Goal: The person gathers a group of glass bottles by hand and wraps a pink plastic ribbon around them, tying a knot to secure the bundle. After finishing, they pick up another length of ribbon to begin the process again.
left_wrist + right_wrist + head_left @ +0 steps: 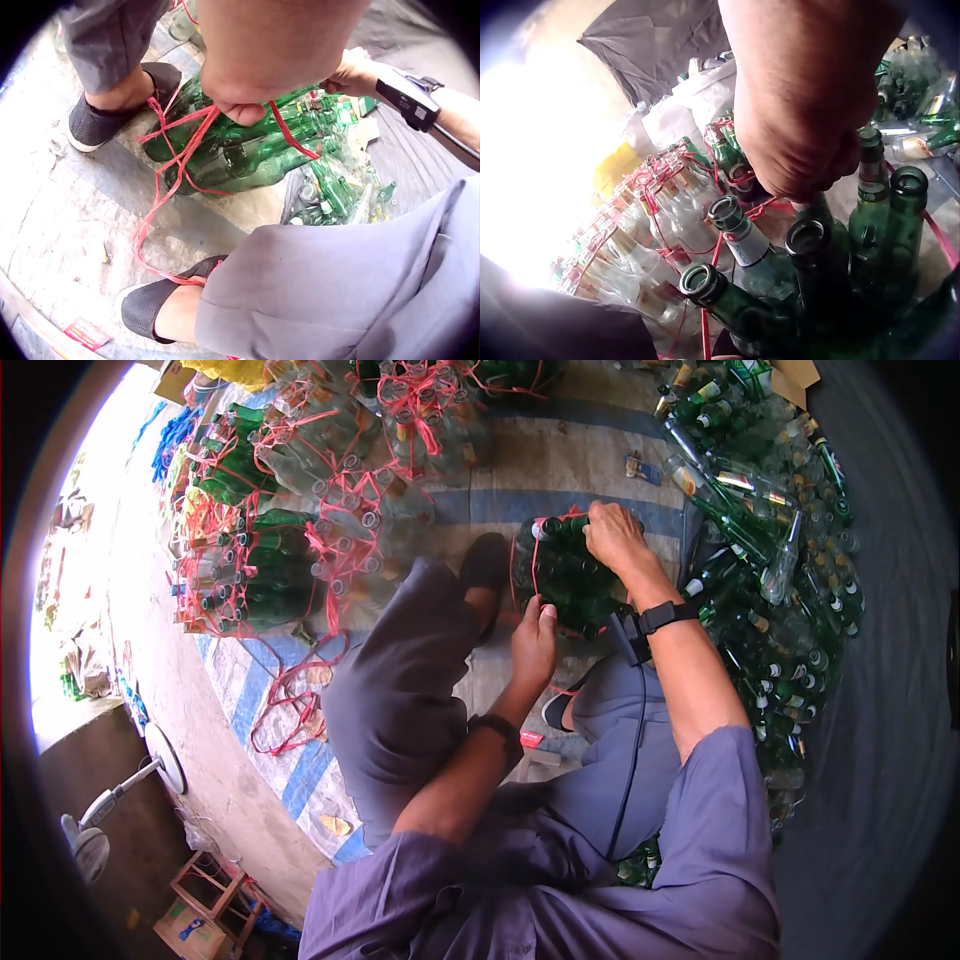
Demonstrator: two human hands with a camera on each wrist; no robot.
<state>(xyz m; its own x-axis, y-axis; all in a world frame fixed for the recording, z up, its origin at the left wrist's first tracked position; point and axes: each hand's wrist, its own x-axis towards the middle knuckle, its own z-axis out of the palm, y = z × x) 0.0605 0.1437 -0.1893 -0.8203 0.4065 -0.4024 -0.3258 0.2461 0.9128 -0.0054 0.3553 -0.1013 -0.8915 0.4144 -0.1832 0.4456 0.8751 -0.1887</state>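
Note:
A cluster of green glass bottles (565, 575) stands between the person's feet, with red plastic twine (535, 565) running around and across it. At the near side of the cluster, the left hand (535, 643) grips a taut strand of the twine; loose strands trail below it to the floor in the left wrist view. The right hand (615, 538) is over the bottle necks at the far right of the cluster. Its curled fingers pinch the twine in the right wrist view, close to a bottle neck (808, 238). The palm side of the right hand (802, 150) is hidden there.
Bundles of clear and green bottles (340, 510) tied with red twine stand at the upper left. Loose bottles (770, 560) lie heaped along the right. A striped sheet (560, 455) covers the floor, with slack twine (290, 700) on it. A pedestal fan (120, 790) stands at left.

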